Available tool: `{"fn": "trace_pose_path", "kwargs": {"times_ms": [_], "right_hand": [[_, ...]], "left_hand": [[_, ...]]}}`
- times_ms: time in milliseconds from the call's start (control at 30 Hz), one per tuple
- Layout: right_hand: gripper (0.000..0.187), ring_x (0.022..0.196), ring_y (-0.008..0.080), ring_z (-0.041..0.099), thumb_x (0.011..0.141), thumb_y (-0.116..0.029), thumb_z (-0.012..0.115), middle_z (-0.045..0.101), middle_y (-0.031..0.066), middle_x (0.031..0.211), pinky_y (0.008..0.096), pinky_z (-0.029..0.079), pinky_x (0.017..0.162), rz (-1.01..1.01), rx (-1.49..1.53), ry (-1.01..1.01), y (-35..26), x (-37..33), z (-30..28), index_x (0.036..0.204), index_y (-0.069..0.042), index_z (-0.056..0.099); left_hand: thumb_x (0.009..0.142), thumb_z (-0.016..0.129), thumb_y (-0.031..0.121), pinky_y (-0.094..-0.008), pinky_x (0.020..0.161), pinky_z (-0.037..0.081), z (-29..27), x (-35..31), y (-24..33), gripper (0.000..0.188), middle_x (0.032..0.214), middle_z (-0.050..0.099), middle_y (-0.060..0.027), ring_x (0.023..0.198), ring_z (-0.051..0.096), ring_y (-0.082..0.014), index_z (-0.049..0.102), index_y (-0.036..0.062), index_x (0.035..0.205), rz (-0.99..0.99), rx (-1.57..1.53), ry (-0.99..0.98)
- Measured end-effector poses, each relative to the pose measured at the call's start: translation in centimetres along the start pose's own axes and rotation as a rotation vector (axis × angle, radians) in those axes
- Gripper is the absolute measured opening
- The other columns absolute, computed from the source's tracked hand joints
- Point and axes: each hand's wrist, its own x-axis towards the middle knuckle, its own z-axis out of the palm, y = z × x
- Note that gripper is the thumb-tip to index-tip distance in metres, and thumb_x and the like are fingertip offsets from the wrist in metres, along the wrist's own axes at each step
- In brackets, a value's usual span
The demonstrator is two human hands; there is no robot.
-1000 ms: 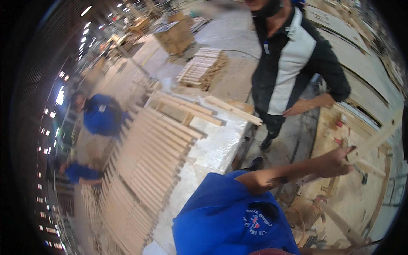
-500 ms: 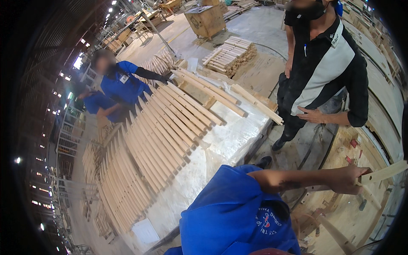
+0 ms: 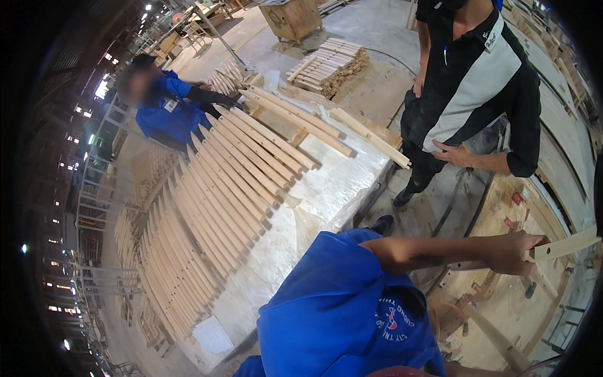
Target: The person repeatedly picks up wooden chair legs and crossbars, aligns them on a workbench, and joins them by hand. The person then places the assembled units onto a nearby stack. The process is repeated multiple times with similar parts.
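My left arm, in a blue short sleeve, stretches across to the right. At its end my left hand (image 3: 516, 252) is closed round the end of a pale wooden bar (image 3: 565, 244) with a dark round hole in it. Just below the hand, another pale wooden piece (image 3: 544, 280) slants downward. Lower down lies a longer rounded wooden piece (image 3: 499, 342) over a plywood worktop (image 3: 483, 207). A sliver of skin shows at the lower edge beside my shirt, but my right hand is out of the picture.
Rows of pointed wooden slats (image 3: 220, 207) cover a plastic-wrapped table (image 3: 314, 213) to the left; a paper sheet (image 3: 212, 334) lies at its near end. A blue-shirted co-worker (image 3: 173, 116) reaches over its far side. A person in black and grey (image 3: 474, 94) stands beyond my arm. Red clamps (image 3: 517, 198) lie on the worktop.
The view has shifted a little, so most things sit farther left and higher. The blue-shirted co-worker has bent a different way; a second blue-shirted person no longer shows. My left hand keeps its grip.
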Motion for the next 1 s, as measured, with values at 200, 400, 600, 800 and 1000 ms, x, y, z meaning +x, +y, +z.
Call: {"fn": "trace_pose_path", "kwargs": {"times_ms": [200, 400, 600, 800, 1000], "right_hand": [[0.050, 0.075, 0.0268, 0.063, 0.089, -0.039, 0.056, 0.062, 0.0196, 0.095, 0.0339, 0.053, 0.053, -0.490, -0.347, -0.239, 0.9, 0.1, -0.5, 0.115, 0.004, 0.054], [0.064, 0.078, 0.0300, 0.062, 0.076, -0.031, 0.077, 0.059, 0.0228, 0.095, 0.0356, 0.054, 0.055, 0.112, 0.182, 0.067, -0.3, 0.3, -2.3, 0.119, 0.008, 0.050], [0.075, 0.079, 0.0307, 0.060, 0.071, -0.032, 0.083, 0.056, 0.0240, 0.101, 0.0379, 0.055, 0.056, -0.324, -0.106, -0.273, -0.1, -0.4, 0.6, 0.124, 0.006, 0.046], [0.072, 0.082, 0.0296, 0.060, 0.075, -0.033, 0.081, 0.056, 0.0222, 0.101, 0.0357, 0.055, 0.055, 0.130, 0.232, 0.005, -0.5, 0.3, -1.5, 0.126, 0.004, 0.045], [0.070, 0.081, 0.0290, 0.061, 0.075, -0.032, 0.081, 0.057, 0.0211, 0.100, 0.0350, 0.054, 0.055, -0.240, -0.088, -0.251, 0.5, 0.2, -1.8, 0.125, 0.003, 0.047]], "left_hand": [[0.082, 0.061, 0.010, -0.0331, 0.085, 0.049, 0.0, -0.1, -0.1, 0.048, 0.102, 0.066, -0.0157, 0.093, 0.064, -0.0196, 0.049, -0.0068, 0.125, -0.015, -0.029, -0.009], [0.082, 0.062, 0.011, -0.0328, 0.086, 0.049, -0.2, -0.4, 0.3, 0.047, 0.103, 0.065, -0.0148, 0.095, 0.064, -0.0194, 0.050, -0.0050, 0.125, -0.038, -0.048, -0.003], [0.083, 0.063, 0.013, -0.0327, 0.086, 0.049, -0.2, -0.3, -0.3, 0.045, 0.104, 0.066, -0.0149, 0.095, 0.064, -0.0193, 0.051, -0.0041, 0.123, -0.023, -0.043, 0.012], [0.084, 0.061, 0.013, -0.0326, 0.086, 0.050, -0.1, -0.3, -0.3, 0.044, 0.104, 0.066, -0.0153, 0.094, 0.064, -0.0192, 0.050, -0.0041, 0.123, -0.012, -0.039, 0.017], [0.084, 0.061, 0.012, -0.0318, 0.084, 0.050, -0.2, -0.5, 0.6, 0.044, 0.102, 0.065, -0.0148, 0.093, 0.064, -0.0188, 0.050, -0.0043, 0.123, -0.065, -0.067, 0.007]]}}
